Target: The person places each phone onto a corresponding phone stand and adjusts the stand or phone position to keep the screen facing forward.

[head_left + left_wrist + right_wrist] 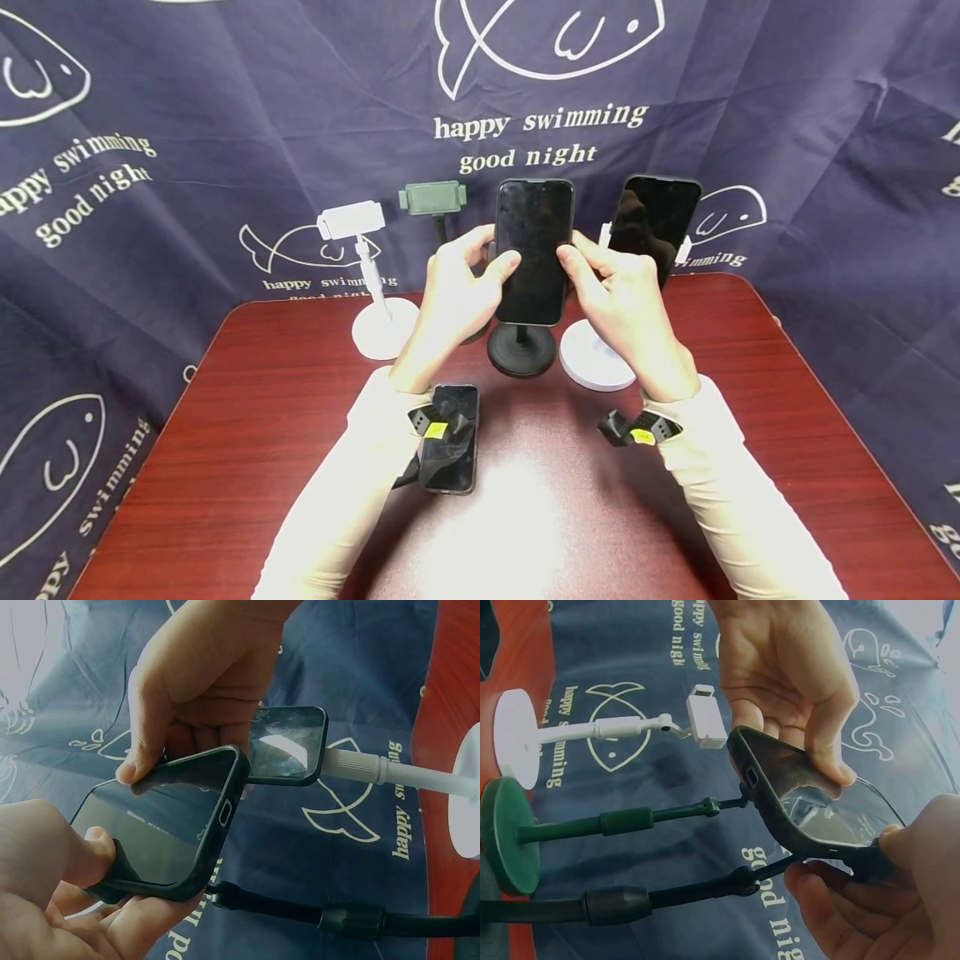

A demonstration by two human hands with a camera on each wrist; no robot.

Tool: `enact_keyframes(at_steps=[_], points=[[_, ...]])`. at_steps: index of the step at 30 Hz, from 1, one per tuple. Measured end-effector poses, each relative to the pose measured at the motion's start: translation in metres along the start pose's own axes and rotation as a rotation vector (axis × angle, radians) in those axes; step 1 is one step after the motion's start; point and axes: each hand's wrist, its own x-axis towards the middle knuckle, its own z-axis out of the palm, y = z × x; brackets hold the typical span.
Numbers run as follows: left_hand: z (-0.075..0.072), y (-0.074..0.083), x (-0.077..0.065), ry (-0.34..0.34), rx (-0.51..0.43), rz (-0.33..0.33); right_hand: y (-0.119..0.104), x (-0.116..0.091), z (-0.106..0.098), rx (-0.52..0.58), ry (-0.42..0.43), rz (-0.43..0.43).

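Holding up a black phone (536,250)
The left hand (459,290) and the right hand (628,302) grip its sides. A black stand (522,353) reaches up behind it.

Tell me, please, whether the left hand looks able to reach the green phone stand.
Probably, once freed: the left hand holds a smartphone, but the green phone stand is close by, with nothing visible between them.

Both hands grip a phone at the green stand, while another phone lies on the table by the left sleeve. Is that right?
Not quite: it is the black stand, not the green stand farther left. The head view shows the left hand and right hand gripping the phone there. Another phone does lie on the table by the left sleeve.
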Motion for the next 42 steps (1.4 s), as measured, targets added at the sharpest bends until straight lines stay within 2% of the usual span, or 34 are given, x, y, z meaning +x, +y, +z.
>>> enact_keyframes(at_steps=[10, 16, 20, 26, 35, 42], points=[[0.001, -0.002, -0.001, 0.006, 0.017, 0.006, -0.001, -0.001, 0.001, -0.06, 0.016, -0.08], [0.004, -0.003, -0.002, 0.012, -0.026, 0.005, -0.001, -0.001, 0.002, -0.094, 0.03, -0.108], [0.005, -0.004, -0.002, 0.017, -0.008, 0.022, 0.0, -0.001, 0.003, -0.112, 0.034, -0.124], [0.006, -0.005, -0.003, 0.018, -0.001, 0.032, 0.001, -0.002, 0.003, -0.091, 0.008, -0.08], [0.008, -0.015, -0.006, 0.003, -0.085, 0.065, 0.003, -0.007, 0.01, -0.044, -0.064, 0.052], [0.011, -0.022, -0.005, 0.009, -0.118, 0.075, 0.005, -0.007, 0.013, -0.041, -0.064, 0.059]])
